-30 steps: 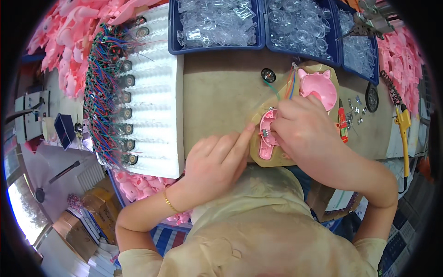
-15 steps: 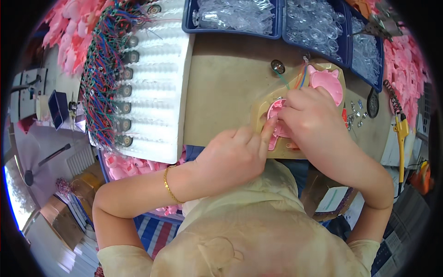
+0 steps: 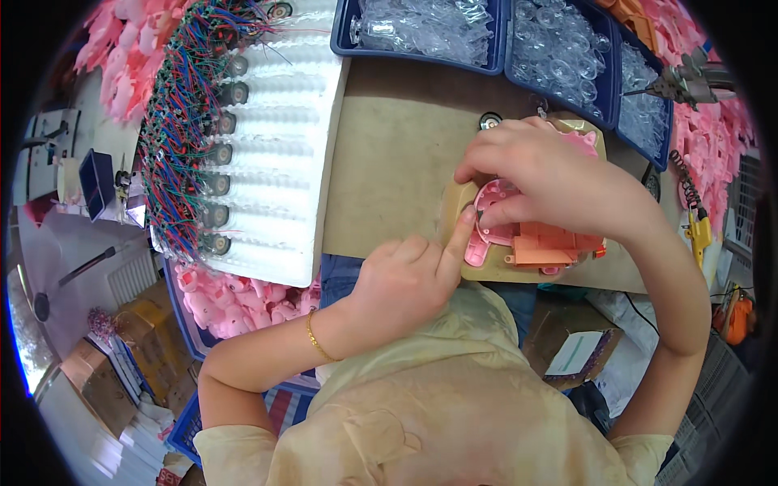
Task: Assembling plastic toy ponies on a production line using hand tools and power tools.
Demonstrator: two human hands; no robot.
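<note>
Many pink plastic parts (image 3: pixel 113 49) are heaped at the upper left of my head view. Next to them I record a mass of red, blue and green wires (image 3: pixel 174 121) along a white foam tray (image 3: pixel 296 162), with dark discs (image 3: pixel 220 154) in a row. Below the tray is a further pile of pink pieces (image 3: pixel 235 304).

Further right, the person's left hand (image 3: pixel 405 271) has its index finger extended, the tip at the left edge of a pink shell half (image 3: pixel 501 233); its other fingers are folded, and I cannot tell whether they grip anything. The shell lies hollow side up on a tan pad (image 3: pixel 456 198), right of centre. Its long axis runs mainly front to back, with a slight lean: the narrow tab end points toward the person and a little left, the rounded end away.

The right hand (image 3: pixel 543 170) arches over the shell, thumb and fingers apart, the thumb reaching into the hollow. Right of the shell I note an orange part (image 3: pixel 545 249); at far right, a yellow-handled tool (image 3: pixel 697 231).
</note>
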